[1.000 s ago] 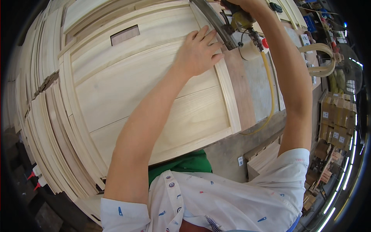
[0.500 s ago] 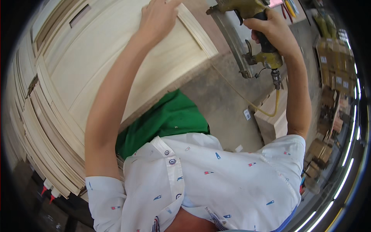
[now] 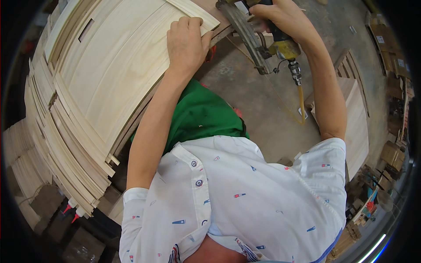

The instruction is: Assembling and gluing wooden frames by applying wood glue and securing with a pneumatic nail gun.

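Note:
A pale wooden panel (image 3: 118,57) with raised strips along its borders lies at the upper left. My left hand (image 3: 187,46) rests on its near right corner. The fingers are bent together over the top, and the thumb lies by the edge next to a border strip (image 3: 197,14). In my right hand (image 3: 287,17) is a pneumatic nail gun (image 3: 284,49), its dark grip wrapped by my fingers. Its long magazine (image 3: 243,33) points toward the panel's corner, apart from my left hand. The nail gun's front end is partly cut off at the top.
A yellow air hose (image 3: 301,105) hangs from the nail gun toward the floor. Stacked wooden strips (image 3: 72,144) lie at the left, above two red-tipped glue bottles (image 3: 72,206). Pale boards (image 3: 355,114) stand right of my right arm. Cardboard boxes (image 3: 383,39) line the far right.
My left hand has come nearer along the panel to its corner. The nail gun has shifted left and farther up in the picture, closer to the panel. The whole view has turned slightly.

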The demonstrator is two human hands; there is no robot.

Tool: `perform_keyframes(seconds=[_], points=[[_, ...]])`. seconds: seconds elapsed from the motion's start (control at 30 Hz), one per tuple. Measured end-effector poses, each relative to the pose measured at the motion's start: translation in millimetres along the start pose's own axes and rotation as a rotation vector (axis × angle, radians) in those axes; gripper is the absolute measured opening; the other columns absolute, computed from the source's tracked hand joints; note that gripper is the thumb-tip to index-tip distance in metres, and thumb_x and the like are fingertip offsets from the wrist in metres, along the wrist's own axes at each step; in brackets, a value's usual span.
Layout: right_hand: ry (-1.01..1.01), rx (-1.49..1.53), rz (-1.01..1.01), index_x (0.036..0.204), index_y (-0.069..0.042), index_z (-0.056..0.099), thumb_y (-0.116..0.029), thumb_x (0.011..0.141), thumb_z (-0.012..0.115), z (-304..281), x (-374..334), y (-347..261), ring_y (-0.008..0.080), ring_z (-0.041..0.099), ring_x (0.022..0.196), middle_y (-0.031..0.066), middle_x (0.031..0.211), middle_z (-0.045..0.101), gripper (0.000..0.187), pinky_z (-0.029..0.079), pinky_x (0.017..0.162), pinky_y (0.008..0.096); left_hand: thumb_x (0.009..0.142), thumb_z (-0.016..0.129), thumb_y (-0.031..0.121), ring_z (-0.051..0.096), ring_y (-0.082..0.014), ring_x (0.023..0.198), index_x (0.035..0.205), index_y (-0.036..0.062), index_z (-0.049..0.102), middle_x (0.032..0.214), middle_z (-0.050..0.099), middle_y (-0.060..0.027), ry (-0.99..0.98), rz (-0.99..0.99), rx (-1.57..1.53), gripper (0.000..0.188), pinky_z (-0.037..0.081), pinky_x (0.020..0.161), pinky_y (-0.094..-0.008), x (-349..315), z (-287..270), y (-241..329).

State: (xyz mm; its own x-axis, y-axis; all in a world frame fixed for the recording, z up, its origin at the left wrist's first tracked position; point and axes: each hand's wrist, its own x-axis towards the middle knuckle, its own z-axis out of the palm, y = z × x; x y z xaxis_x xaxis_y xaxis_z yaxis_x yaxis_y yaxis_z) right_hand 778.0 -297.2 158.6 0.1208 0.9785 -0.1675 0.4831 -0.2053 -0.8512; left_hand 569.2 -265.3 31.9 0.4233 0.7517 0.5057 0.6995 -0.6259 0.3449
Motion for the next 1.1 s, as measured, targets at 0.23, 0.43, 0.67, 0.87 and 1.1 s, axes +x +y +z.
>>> perform_keyframes(seconds=[0.23, 0.43, 0.67, 0.87, 1.1], points=[[-0.03, -0.027, -0.024, 0.096, 0.005, 0.063, -0.011, 0.08, 0.061, -1, 5, 10, 0.0108, 0.056, 0.057, 0.0055, 0.069, 0.059, 0.023, 0.046, 0.05, 0.0283, 0.076, 0.075, 0.016, 0.055, -0.0309, 0.09, 0.105, 0.0031, 0.06, 0.092, 0.061, -0.0125, 0.049, 0.017, -0.057, 0.035, 0.045, 0.08, -0.0411, 1, 6, -5], [-0.033, -0.095, -0.04, 0.094, 0.006, 0.063, -0.011, 0.079, 0.061, -2, 9, 9, 0.0115, 0.057, 0.057, 0.0062, 0.067, 0.06, 0.022, 0.046, 0.051, 0.0285, 0.075, 0.074, 0.014, 0.054, -0.0311, 0.089, 0.105, 0.003, 0.061, 0.091, 0.06, -0.013, 0.045, -0.023, -0.085, 0.035, 0.044, 0.081, -0.0411, 3, 9, -5], [-0.049, -0.079, -0.023, 0.094, 0.006, 0.064, -0.012, 0.079, 0.063, -2, 1, -5, 0.0115, 0.057, 0.057, 0.0074, 0.069, 0.062, 0.024, 0.046, 0.053, 0.0281, 0.074, 0.073, 0.013, 0.053, -0.0312, 0.091, 0.107, 0.0029, 0.061, 0.092, 0.058, -0.0127, 0.062, -0.047, -0.106, 0.037, 0.045, 0.08, -0.0412, 4, 9, -6], [-0.077, -0.297, -0.084, 0.084, 0.004, 0.06, -0.019, 0.082, 0.067, -7, -20, -20, 0.0097, 0.056, 0.052, 0.0046, 0.061, 0.058, 0.024, 0.044, 0.05, 0.0264, 0.074, 0.072, 0.011, 0.051, -0.0315, 0.089, 0.113, 0.0027, 0.058, 0.092, 0.056, -0.0129, 0.09, -0.033, -0.127, 0.042, 0.045, 0.079, -0.0413, -1, 7, -6], [-0.226, -0.367, -0.063, 0.092, 0.006, 0.064, -0.015, 0.079, 0.066, 3, -15, -38, 0.0134, 0.061, 0.059, 0.0102, 0.071, 0.064, 0.025, 0.048, 0.055, 0.0296, 0.073, 0.072, 0.01, 0.05, -0.0319, 0.087, 0.118, 0.0021, 0.054, 0.091, 0.055, -0.0132, 0.102, -0.028, -0.183, 0.049, 0.044, 0.078, -0.0417, -2, 10, -10]])
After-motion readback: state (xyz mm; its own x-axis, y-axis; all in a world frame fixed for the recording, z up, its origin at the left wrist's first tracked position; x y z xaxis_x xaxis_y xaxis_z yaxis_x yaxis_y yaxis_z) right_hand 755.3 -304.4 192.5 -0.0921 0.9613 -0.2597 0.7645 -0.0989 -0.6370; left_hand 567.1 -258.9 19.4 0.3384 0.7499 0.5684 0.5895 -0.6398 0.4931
